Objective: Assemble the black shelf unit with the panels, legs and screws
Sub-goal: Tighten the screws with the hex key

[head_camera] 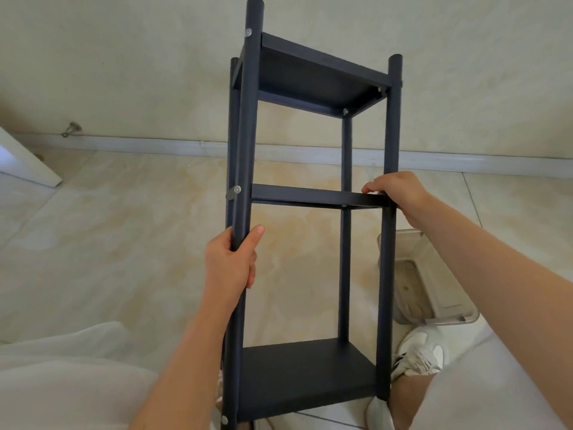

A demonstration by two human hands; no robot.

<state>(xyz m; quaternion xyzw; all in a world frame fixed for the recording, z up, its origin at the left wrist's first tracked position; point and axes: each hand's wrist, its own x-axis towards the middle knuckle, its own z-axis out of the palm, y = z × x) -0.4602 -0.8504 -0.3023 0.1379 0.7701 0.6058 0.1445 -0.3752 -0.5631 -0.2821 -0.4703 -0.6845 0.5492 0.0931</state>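
Head view looks down on a floor point(124, 243) of glossy beige tiles with a marbled pattern, meeting a pale wall point(124, 57) along a white skirting board point(155, 143). A small metal door stop point(72, 128) sits at the foot of the wall, and the corner of a white door point(28, 162) leans in from the left. A clear plastic tub point(434, 290) rests on the tiles to the right, just beyond a white sneaker point(418, 355).

The black shelf unit point(341, 243) stands between the person's feet. Its long axis runs from there up toward the wall, the top end farthest from the person; whether it is fully upright or tipped away, I cannot tell. It is tall and narrow, with round matte tube legs and three flat rectangular boards: top panel point(310, 76), middle panel point(310, 195) and bottom panel point(304, 377), the last with a fine grainy finish. Silver screws point(248, 33) with round heads show where the legs meet the panels.

The left hand point(231, 262) grips the front left leg point(245, 135) below the middle panel, thumb up along the tube. The right hand point(400, 193) holds the front right leg point(392, 125) at the middle panel, its fingers point(372, 189) curled over the panel's edge.
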